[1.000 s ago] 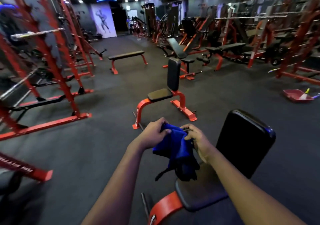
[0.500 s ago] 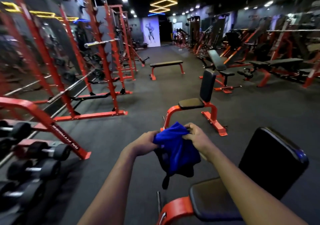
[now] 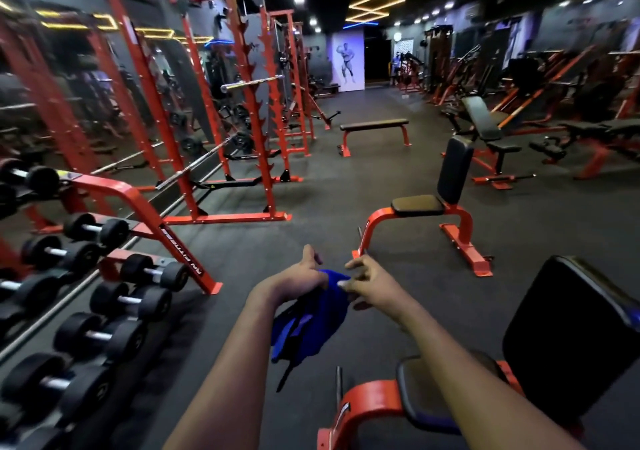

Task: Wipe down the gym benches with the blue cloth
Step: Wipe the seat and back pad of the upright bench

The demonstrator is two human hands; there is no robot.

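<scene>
1. Now, take the biggest thing first: the nearest bench (image 3: 360, 404) stands at your lower right, a red steel frame with an upright black back pad (image 3: 568, 339) and a seat pad (image 3: 419, 397) only partly in view. Judge it heavy and planted; you press on it and never lift it. The padding looks smooth and glossy, so expect it to give a little and let fabric slide easily.
2. Ahead, well apart from that one, stands a second bench (image 3: 417, 205) of the same build, and farther off a flat bench (image 3: 374, 125). Both should handle the same way: rigid frames and soft tops.
3. Between and below your two hands hangs the blue cloth (image 3: 311, 325), in the air just left of the nearest bench and touching no pad. It droops in loose folds with a dark strip dangling at the bottom, so it reads as light, limp and shapeless. Bunch or fold it into a wad and press your palm on it; do not hold it by a corner.
4. Your left hand (image 3: 298, 278) holds the cloth's top. The thumb sticks up free, the fingers are tucked out of sight, and the fabric hangs from under the palm.
5. Your right hand (image 3: 372, 285) has its fingers apart and loosely bent, gripping nothing; only the thumb tip meets the cloth's upper edge.
</scene>
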